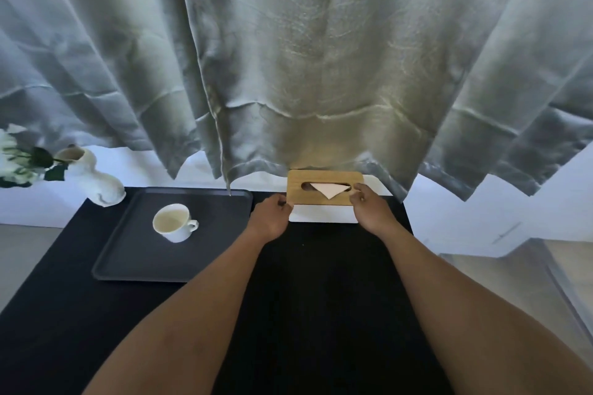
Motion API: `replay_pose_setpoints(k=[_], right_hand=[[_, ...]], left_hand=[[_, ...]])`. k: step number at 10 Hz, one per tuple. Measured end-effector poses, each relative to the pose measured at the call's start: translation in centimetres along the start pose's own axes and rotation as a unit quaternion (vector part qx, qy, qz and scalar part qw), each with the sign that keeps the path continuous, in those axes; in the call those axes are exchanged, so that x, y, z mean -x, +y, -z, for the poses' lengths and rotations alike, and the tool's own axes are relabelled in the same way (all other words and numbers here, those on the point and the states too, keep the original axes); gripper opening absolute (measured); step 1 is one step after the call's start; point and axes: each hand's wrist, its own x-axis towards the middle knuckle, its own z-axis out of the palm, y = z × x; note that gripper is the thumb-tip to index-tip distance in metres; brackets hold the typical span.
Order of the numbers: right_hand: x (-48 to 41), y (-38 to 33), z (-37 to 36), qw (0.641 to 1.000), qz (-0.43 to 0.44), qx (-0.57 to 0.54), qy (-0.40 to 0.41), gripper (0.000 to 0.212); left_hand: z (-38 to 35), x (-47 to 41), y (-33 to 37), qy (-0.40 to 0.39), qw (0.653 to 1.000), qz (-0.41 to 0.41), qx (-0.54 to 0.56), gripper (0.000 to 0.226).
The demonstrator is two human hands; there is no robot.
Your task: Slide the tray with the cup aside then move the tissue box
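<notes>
A white tissue box (324,215) with a wooden lid and a tissue poking from its slot stands at the far middle of the black table. My left hand (271,218) grips its left end and my right hand (372,208) grips its right end, fingers on the lid. To the left lies a dark grey tray (128,263) carrying a white cup (175,225) with its handle to the right. Neither hand touches the tray.
A white vase (96,183) with white flowers stands at the far left, just behind the tray's corner. Pale curtains (288,74) hang behind the table, their hem close over the tissue box. The table's right edge (414,234) lies just right of the box.
</notes>
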Motion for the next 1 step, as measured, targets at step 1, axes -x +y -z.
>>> replay_pose_setpoints(k=[1], right_hand=[[1.34, -0.79, -0.97, 1.0, 0.022, -0.006, -0.011, 0.047]], left_hand=[[0.8, 1.81, -0.82, 0.025, 1.0, -0.004, 0.003, 0.046]])
